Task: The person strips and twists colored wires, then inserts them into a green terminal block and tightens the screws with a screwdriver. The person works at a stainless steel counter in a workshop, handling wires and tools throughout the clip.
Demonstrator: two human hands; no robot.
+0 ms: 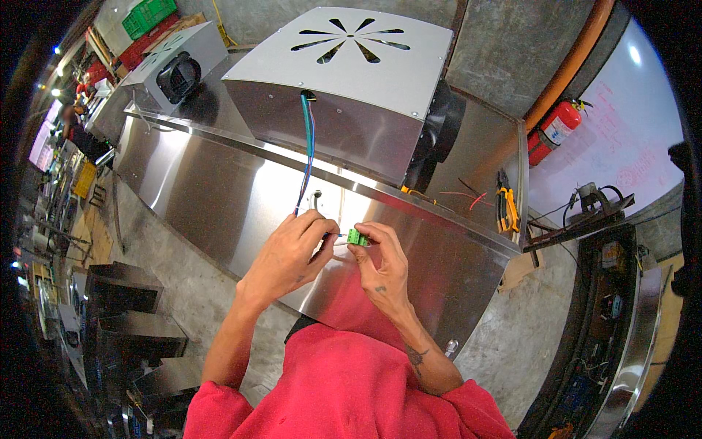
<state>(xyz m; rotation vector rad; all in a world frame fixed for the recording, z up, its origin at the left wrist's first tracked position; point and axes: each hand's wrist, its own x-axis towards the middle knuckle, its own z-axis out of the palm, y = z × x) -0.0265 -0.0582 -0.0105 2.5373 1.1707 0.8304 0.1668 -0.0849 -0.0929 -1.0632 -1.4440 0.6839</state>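
Right hand (385, 269) pinches the small green plastic terminal block (356, 237); left hand (289, 252) grips thin blue-and-dark insulated wires (301, 196) alongside: connection apparently unfinished, seating unclear.

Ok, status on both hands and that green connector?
Left hand: grip on wires. Right hand: grip on green connector, close by. Wire seating unclear. Nothing visibly in the way.

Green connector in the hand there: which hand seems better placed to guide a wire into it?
Probably the left hand: it pinches the thin wires close beside the green connector, while the right hand is occupied holding that connector.
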